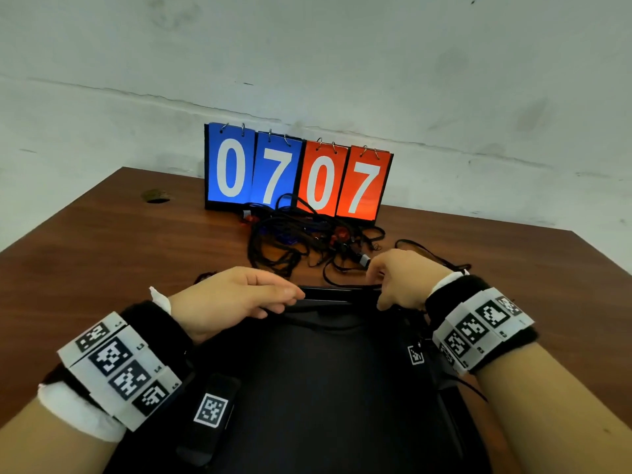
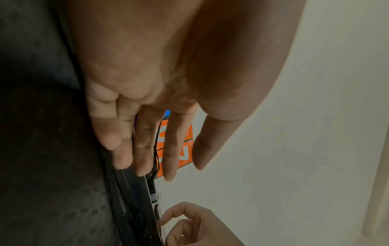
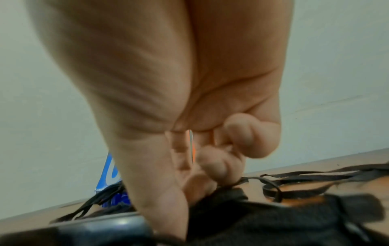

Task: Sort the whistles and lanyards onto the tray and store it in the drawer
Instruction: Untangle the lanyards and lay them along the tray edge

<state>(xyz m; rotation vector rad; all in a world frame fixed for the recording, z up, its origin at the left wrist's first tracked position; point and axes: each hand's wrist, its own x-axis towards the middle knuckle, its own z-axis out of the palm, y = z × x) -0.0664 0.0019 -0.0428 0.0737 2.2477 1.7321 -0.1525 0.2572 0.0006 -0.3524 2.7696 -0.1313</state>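
Whistles [image 1: 340, 234] and lanyards [image 1: 273, 251]: location?
– One tangled lot on the brown table [image 1: 102, 251], far centre, just in front of the flip scoreboard [image 1: 297, 172] reading 0 7 0 7. Black cords throughout, with red and blue pieces among them. The count of whistles cannot be told, as the cords cover them.

Tray [image 1: 328, 295]?
– Black, near centre, just this side of the tangle. Only its glossy far rim is distinct. The near part merges with the dark area below and cannot be separated from it.

Left hand [image 1: 232, 299]?
– At the left end of the far rim. Its fingers [image 2: 145, 141] lie straight and close together along the rim, with the thumb held apart. It holds nothing.

Right hand [image 1: 400, 278]?
– At the right end of the rim. Its fingers [image 3: 219, 164] are curled tight, their tips meeting the thumb on the end of a black strap [image 3: 305, 176] that trails right across the table. The pinch itself is blurred in the right wrist view.

Anything else?
– Marker bands [image 1: 119, 364] on both wrists.
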